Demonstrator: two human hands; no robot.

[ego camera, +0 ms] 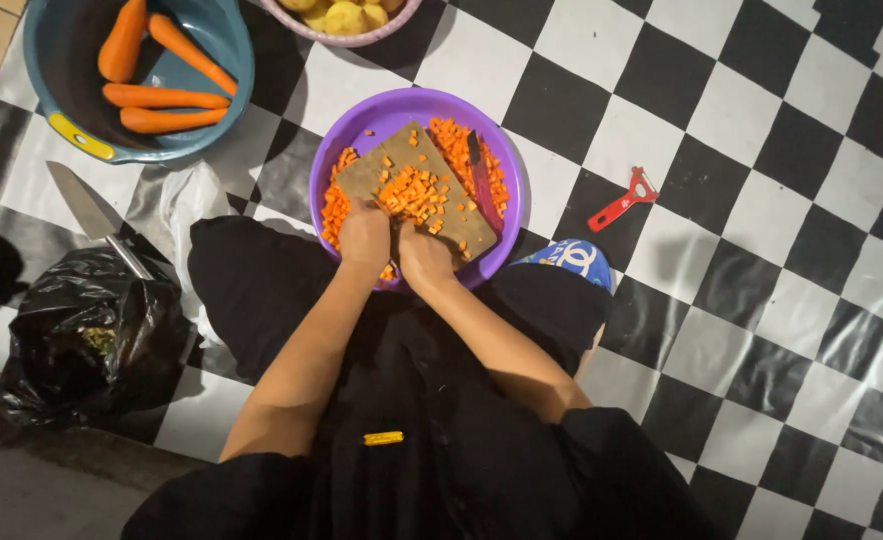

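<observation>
Nearest to the camera is the person's lap in black clothes, w/ a small yellow clip-like piece (383,438) lying on the cloth. Both forearms go forward from there and meet at the near edge of the round purple plastic basin (507,165), which stands on the black-and-white checkered floor covering (762,330), right in front of the knees, so it is easy to reach.

The left hand (365,234) and the right hand (425,256) are close side by side, fingers curved downward over the near end of the brown wooden cutting board (402,180). They seem cupped around the small orange carrot cubes (409,192) at that end, not flat open and not a tight fist; if they really grip something I cannot tell, bc the fingertips are hidden.

The board lies tilted across the basin, its ends resting on the rim, so cut pieces fall inside. More cubes are heaped in the basin, left and right of the board. A dark knife w/ a reddish handle (480,175) lies in the basin beside the board, no hand on it.

Left of the lap is a crumpled black plastic bag (82,340), opened, probably for peels. Just beyond it lies a big steel kitchen knife (90,212). On the right, apart, a red peeler (622,203).

Far left, a blue plastic bowl (227,45) holds whole peeled carrots (165,97). At the top edge, a pinkish bowl (362,38) of yellow peeled potatoes (345,15).
</observation>
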